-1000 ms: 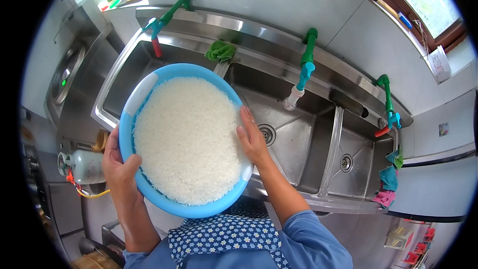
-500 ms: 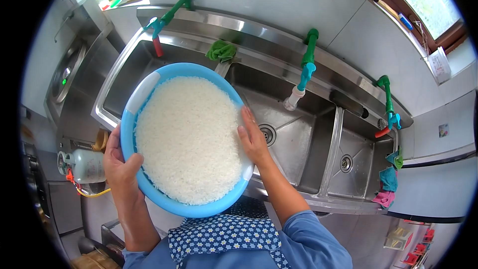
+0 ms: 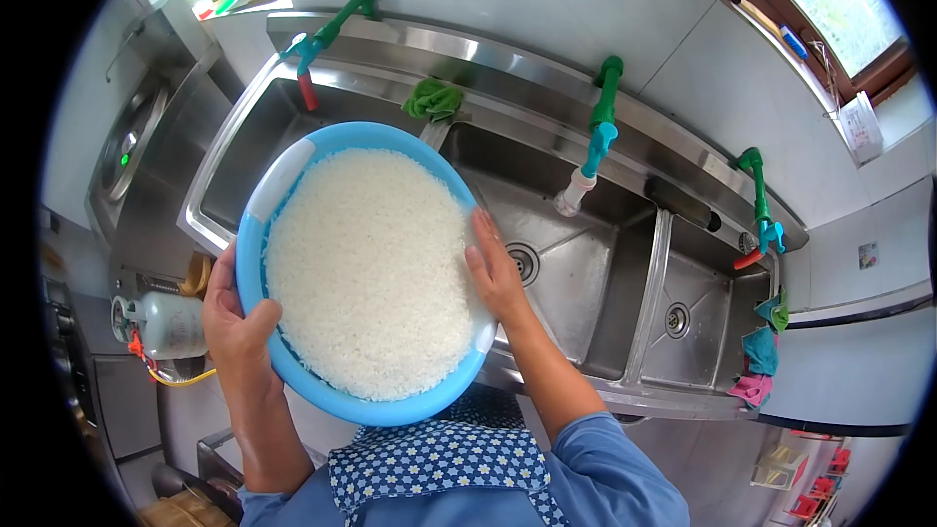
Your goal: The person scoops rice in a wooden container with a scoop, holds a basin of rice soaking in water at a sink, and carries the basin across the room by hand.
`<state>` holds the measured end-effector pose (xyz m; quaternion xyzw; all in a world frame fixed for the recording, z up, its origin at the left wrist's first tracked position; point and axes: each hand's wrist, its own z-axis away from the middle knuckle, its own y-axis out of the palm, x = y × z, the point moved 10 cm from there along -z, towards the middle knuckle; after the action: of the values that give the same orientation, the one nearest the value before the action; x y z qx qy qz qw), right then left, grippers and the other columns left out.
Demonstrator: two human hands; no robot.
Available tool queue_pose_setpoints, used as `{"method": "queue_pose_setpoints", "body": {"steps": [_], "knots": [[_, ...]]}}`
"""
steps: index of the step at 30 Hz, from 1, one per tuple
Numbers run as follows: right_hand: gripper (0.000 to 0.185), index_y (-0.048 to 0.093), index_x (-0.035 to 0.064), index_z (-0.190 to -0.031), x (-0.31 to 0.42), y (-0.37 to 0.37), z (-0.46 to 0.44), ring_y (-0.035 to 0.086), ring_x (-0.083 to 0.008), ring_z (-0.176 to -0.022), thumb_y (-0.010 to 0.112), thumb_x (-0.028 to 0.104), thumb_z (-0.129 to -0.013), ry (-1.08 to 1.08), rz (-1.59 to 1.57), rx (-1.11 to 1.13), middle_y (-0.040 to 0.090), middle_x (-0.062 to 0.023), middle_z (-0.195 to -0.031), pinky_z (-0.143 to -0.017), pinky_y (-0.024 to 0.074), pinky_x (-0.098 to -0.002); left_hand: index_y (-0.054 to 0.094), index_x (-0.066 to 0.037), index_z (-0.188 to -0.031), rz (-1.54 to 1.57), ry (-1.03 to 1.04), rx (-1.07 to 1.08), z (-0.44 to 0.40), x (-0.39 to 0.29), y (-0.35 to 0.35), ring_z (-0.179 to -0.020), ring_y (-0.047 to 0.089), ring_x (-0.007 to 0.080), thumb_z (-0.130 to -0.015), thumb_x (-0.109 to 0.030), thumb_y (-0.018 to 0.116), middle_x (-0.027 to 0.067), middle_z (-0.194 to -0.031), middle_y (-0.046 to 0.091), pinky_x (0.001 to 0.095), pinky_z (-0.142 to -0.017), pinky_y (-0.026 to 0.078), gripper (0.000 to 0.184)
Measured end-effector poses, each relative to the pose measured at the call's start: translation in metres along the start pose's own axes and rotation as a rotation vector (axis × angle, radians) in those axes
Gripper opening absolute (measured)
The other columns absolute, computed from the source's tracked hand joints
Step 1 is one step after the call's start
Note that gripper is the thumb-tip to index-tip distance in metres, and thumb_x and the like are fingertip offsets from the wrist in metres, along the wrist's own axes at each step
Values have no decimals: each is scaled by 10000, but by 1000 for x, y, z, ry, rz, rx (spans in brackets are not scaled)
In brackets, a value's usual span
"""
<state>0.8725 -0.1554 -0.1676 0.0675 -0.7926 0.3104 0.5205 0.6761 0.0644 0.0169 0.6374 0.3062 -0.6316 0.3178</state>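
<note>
A round light-blue plastic basin with white handles is in front of my body, over the near edge of the sinks. White rice fills it almost to the rim. My left hand grips the basin's left side, its thumb over the rim and the fingers partly hidden beneath. On the right side my right hand is pressed against the rim, fingers pointing up along it; the part of its grip under the basin is hidden.
A stainless-steel sink has several compartments. Above them hang a middle tap, a left tap and a right tap. A green cloth lies on the divider. A gas cylinder stands at left.
</note>
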Motion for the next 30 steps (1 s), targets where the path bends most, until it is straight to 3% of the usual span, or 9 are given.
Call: {"method": "queue_pose_setpoints", "body": {"steps": [22, 30], "knots": [[533, 351, 22, -1430, 2, -2, 1, 276, -300, -1404, 469, 252, -965, 12, -14, -7, 341, -175, -1485, -1139, 218, -359, 425, 99, -1299, -23, -5, 1, 1, -1, 2, -992, 627, 213, -613, 15, 506, 169, -1114, 585, 305, -923, 485, 695], [527, 366, -6, -1408, 29, -8, -12, 312, -344, -1377, 477, 250, -962, -56, 90, 13, 368, -213, -1454, -1131, 237, -380, 435, 73, -1309, 49, -43, -74, -11, 37, -47, -1018, 612, 227, -585, 4, 507, 153, -1119, 597, 308, -935, 471, 731]]}}
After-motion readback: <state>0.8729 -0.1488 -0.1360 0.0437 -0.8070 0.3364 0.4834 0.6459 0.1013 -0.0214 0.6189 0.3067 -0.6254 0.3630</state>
